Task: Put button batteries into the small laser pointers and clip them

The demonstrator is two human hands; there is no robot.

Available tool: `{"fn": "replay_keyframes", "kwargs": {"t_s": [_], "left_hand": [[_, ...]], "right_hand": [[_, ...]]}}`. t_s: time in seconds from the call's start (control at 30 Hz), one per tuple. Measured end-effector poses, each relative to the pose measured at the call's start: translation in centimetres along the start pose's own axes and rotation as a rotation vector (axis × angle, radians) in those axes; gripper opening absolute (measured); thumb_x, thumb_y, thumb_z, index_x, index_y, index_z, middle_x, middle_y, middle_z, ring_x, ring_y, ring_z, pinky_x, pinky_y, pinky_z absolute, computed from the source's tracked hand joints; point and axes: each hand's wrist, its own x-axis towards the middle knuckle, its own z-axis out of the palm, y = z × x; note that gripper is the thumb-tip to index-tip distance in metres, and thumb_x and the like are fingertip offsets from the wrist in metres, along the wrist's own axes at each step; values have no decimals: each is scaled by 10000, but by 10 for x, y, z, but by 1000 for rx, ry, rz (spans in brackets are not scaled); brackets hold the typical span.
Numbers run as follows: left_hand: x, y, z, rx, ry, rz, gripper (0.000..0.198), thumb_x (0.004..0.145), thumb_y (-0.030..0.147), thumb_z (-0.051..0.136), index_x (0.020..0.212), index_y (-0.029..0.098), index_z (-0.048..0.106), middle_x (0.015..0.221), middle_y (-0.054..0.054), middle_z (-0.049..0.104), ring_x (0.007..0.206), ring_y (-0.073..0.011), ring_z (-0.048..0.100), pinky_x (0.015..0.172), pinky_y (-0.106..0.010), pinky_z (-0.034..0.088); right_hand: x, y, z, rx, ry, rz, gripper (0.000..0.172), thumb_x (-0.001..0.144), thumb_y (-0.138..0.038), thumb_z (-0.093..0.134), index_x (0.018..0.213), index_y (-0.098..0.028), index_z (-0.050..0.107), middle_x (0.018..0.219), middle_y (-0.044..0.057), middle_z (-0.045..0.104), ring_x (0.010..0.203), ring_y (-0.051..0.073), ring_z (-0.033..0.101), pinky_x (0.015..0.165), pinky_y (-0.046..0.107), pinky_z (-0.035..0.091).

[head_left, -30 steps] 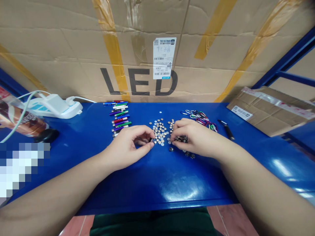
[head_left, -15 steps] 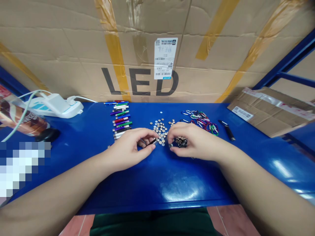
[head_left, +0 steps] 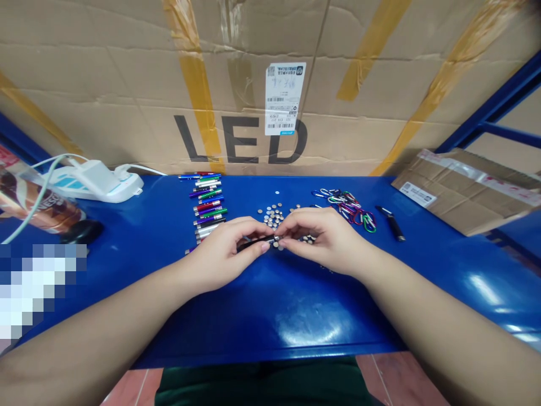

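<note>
We have a blue metal surface (head_left: pixel 291 332) carrying a neat row of small coloured flashlights (head_left: pixel 207 203), with button batteries (head_left: pixel 273 217) scattered just beside them. Next come tangled coloured carabiners (head_left: pixel 345 207) and a black flashlight (head_left: pixel 391 223). We see a flattened cardboard box (head_left: pixel 462 194) at right, and a white power strip (head_left: pixel 95 183), a Nescafé can (head_left: pixel 36 203) and a black mouse (head_left: pixel 82 231) at left.

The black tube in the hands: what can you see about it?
The black tube is thin, straight and glossy, and it looks like metal. One end has a silver tip, which points toward the right hand. The left hand holds the dark body, and the right hand's fingertips pinch near the silver tip. The tube tilts a little, with its silver end higher, and it is held over the blue table. Its far end is too small to see clearly.
</note>
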Motion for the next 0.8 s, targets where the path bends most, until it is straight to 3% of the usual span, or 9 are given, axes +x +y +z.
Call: {"fn": "replay_keyframes", "kwargs": {"t_s": [0.1, 0.2, 0.33, 0.47, 0.6, 0.7, 0.8], "left_hand": [[1, 1, 0, -124, 8, -82, 276, 958, 363, 649, 1138, 178, 746, 1114, -93, 762, 1040, -240, 707, 927, -370, 563], [2, 3, 0, -279, -31, -193, 325, 938, 428, 679, 1115, 162, 742, 982, -80, 765, 854, -197, 698, 753, -312, 570], [3, 6, 0, -450, -124, -352, 416, 925, 560, 678, 918, 145, 707, 683, 6, 616, 547, -89, 492, 510, -208, 403], [2, 6, 1, -584, -166, -433, 465, 911, 593, 687, 773, 152, 632, 578, 49, 477, 495, -68, 382, 467, -197, 308], [2, 4, 2, -719, -146, -503, 439, 836, 559, 778, 816, 143, 637, 642, 35, 520, 503, -51, 360, 453, -182, 262], [1, 4, 2, -672, -151, -500, 445, 826, 557, 782, 870, 136, 645, 704, 16, 567, 516, -51, 387, 462, -181, 289], [0, 6, 1, -448, -143, -399, 399, 888, 544, 711, 933, 150, 666, 759, 3, 619, 551, -78, 457, 498, -201, 373]], "right_hand": [[-1, 0, 0, -48, 8, -58, 61, 935, -168, 686, 962, -200, 730, 892, 38, 761, 780, 152, 692, 737, 281, 548], [-1, 0, 0, -116, 16, -128, 79, 945, -148, 669, 977, -200, 720, 912, 50, 766, 829, 174, 700, 796, 320, 542], [-1, 1, 2, -151, 13, -187, 85, 979, -161, 636, 1016, -204, 700, 937, 56, 762, 877, 178, 704, 816, 316, 550], [-1, 0, 5, -189, 12, -200, 55, 995, -189, 632, 1004, -203, 685, 932, 53, 755, 857, 168, 704, 842, 310, 565], [-1, 0, 7, -197, -5, -276, 110, 1016, -174, 591, 1033, -200, 696, 975, 78, 742, 915, 176, 705, 841, 308, 581], [-2, 2, 8, -210, -7, -299, 116, 1019, -182, 587, 1008, -190, 702, 963, 85, 737, 899, 177, 704, 815, 308, 586], [-1, 3, 10, -186, -21, -243, 106, 1010, -211, 611, 963, -197, 705, 920, 72, 754, 857, 184, 706, 792, 326, 575]]}}
